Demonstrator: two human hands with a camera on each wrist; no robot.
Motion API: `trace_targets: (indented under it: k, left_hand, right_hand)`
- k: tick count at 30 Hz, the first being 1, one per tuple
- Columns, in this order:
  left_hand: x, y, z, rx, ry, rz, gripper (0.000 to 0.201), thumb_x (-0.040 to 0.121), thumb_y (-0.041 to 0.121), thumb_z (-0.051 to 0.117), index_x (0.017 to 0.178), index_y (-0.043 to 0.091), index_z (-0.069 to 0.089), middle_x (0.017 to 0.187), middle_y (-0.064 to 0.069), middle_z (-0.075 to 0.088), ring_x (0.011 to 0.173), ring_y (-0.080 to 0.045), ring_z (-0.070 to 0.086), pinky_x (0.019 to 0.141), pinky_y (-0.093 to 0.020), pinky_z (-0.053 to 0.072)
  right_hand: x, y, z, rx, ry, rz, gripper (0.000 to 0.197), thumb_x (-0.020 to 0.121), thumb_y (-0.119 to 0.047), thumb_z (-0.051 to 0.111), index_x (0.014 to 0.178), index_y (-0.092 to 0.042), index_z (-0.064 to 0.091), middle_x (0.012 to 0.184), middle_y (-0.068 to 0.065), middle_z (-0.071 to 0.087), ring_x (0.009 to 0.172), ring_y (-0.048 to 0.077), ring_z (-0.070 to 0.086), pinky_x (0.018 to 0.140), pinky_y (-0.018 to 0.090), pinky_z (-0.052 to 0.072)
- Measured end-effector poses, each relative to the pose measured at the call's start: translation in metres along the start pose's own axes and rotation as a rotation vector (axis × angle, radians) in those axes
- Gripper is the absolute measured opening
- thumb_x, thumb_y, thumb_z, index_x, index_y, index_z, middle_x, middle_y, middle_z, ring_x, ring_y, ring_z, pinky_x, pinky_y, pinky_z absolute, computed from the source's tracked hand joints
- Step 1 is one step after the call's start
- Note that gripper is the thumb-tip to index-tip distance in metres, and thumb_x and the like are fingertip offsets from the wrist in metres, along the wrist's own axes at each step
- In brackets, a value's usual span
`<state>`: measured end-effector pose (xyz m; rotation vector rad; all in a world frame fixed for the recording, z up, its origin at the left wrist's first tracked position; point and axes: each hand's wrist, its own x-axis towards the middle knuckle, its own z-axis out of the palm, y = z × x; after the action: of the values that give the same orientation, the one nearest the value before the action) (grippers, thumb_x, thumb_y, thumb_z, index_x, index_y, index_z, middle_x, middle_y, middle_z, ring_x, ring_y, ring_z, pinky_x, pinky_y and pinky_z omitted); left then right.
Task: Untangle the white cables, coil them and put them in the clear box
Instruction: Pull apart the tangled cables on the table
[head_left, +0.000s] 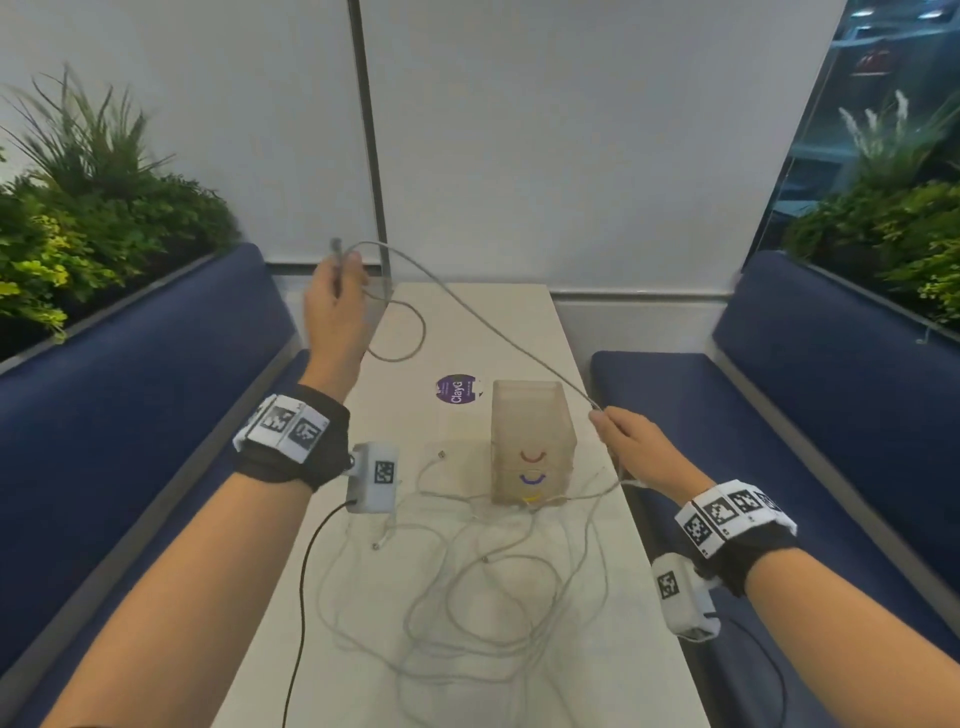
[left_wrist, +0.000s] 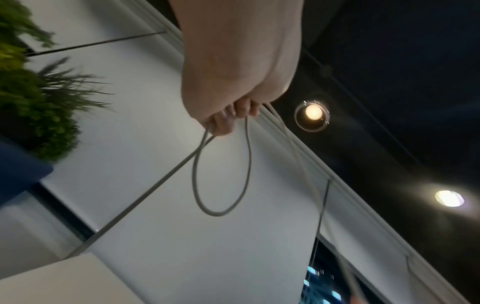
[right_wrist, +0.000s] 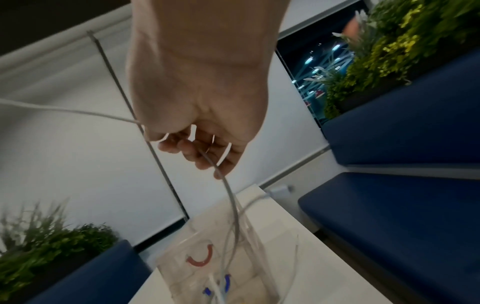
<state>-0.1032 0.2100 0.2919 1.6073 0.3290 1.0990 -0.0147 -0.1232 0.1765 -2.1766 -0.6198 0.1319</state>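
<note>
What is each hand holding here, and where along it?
One white cable: left hand grips it near its plug end, with a loop hanging; right hand pinches it further along.

Left hand (head_left: 335, 304) raised, fingers curled, right hand (head_left: 631, 447) lower, pinching

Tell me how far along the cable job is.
Done: nothing visibly stored; the clear box shows no coil inside. In hand: one cable is stretched between the left hand, which holds a first loop, and the right hand. Left: the tangle on the table still needs separating, coiling and boxing.
</note>
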Motion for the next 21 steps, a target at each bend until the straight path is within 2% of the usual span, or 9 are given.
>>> trace_targets:
  k: [2,4,7,10,13,15,17,20,21]
  left_hand:
    - [0.006,0.004,-0.008,-0.027,0.039,-0.009,0.025,0.1,0.036,0.051,0.081,0.022,0.061,0.062,0.015,0.051,0.061,-0.006,0.044,0.066,-0.034,0.04]
    - [0.0,0.008,-0.006,-0.052,-0.065,-0.018,0.019,0.096,0.027,0.054,0.09,0.014,0.067,0.058,0.017,0.05,0.058,-0.004,0.04,0.058,-0.027,0.035]
    - [-0.013,0.006,0.001,-0.031,-0.26,-0.086,0.029,0.081,0.029,0.048,0.088,0.012,0.07,0.063,0.003,0.037,0.053,-0.009,0.03,0.048,-0.024,0.024]
    - [-0.024,-0.002,0.008,-0.049,-0.406,-0.147,0.028,0.074,0.04,0.052,0.077,0.022,0.073,0.066,-0.004,0.039,0.052,-0.009,0.029,0.05,-0.026,0.023]
    - [-0.046,-0.008,0.023,-0.011,-0.723,-0.19,0.047,0.071,0.05,0.067,0.099,0.013,0.074,0.063,0.007,0.046,0.054,-0.007,0.035,0.051,-0.024,0.028]
    - [-0.067,-0.012,0.038,0.108,-0.947,-0.12,0.047,0.075,0.05,0.074,0.109,0.018,0.072,0.064,0.007,0.046,0.057,-0.011,0.039,0.053,-0.026,0.032]
    - [-0.086,-0.017,0.054,0.208,-1.05,-0.065,0.039,0.077,0.049,0.077,0.104,0.021,0.071,0.06,0.008,0.041,0.057,-0.013,0.037,0.054,-0.029,0.031]
    - [-0.099,-0.026,0.068,0.274,-1.065,-0.055,0.033,0.086,0.04,0.074,0.077,0.01,0.066,0.058,0.007,0.035,0.051,-0.01,0.032,0.051,-0.029,0.026]
    - [-0.102,-0.029,0.07,0.273,-1.108,-0.072,0.035,0.089,0.038,0.072,0.076,0.007,0.064,0.059,0.005,0.037,0.052,-0.009,0.033,0.051,-0.027,0.027]
  right_hand:
    - [-0.001,0.003,0.002,0.019,0.032,0.031,0.046,0.102,-0.041,0.036,0.077,-0.005,0.046,0.072,0.005,0.05,0.066,0.015,0.045,0.07,0.03,0.044]
    - [0.0,-0.007,0.004,0.073,0.079,0.027,0.04,0.103,-0.04,0.032,0.076,-0.013,0.043,0.073,0.005,0.047,0.066,0.013,0.045,0.074,0.032,0.049]
    - [0.003,-0.046,0.005,0.278,0.142,-0.041,0.036,0.105,-0.037,0.029,0.075,-0.021,0.041,0.069,-0.003,0.038,0.055,0.003,0.04,0.072,0.035,0.059]
    - [0.008,-0.086,0.004,0.588,0.104,-0.141,0.035,0.107,-0.031,0.028,0.075,-0.021,0.039,0.067,-0.005,0.029,0.052,0.004,0.034,0.078,0.036,0.057]
    - [0.013,-0.109,0.007,0.758,0.023,-0.172,0.031,0.107,-0.025,0.031,0.086,-0.015,0.051,0.065,-0.004,0.036,0.064,0.012,0.042,0.094,0.04,0.054]
    - [0.012,-0.116,0.01,0.76,-0.016,-0.203,0.028,0.106,-0.024,0.033,0.098,-0.01,0.056,0.067,-0.012,0.05,0.077,0.018,0.048,0.101,0.04,0.049]
    - [0.011,-0.12,0.013,0.731,-0.016,-0.234,0.029,0.106,-0.024,0.034,0.105,-0.008,0.058,0.074,-0.019,0.055,0.086,0.021,0.046,0.1,0.038,0.045]
    - [0.007,-0.12,0.011,0.598,0.08,-0.241,0.032,0.105,-0.033,0.036,0.103,-0.022,0.066,0.083,-0.006,0.049,0.092,0.016,0.046,0.096,0.034,0.042]
    - [0.006,-0.12,0.008,0.552,0.114,-0.248,0.032,0.104,-0.036,0.036,0.103,-0.027,0.067,0.085,-0.003,0.046,0.091,0.015,0.047,0.093,0.033,0.041]
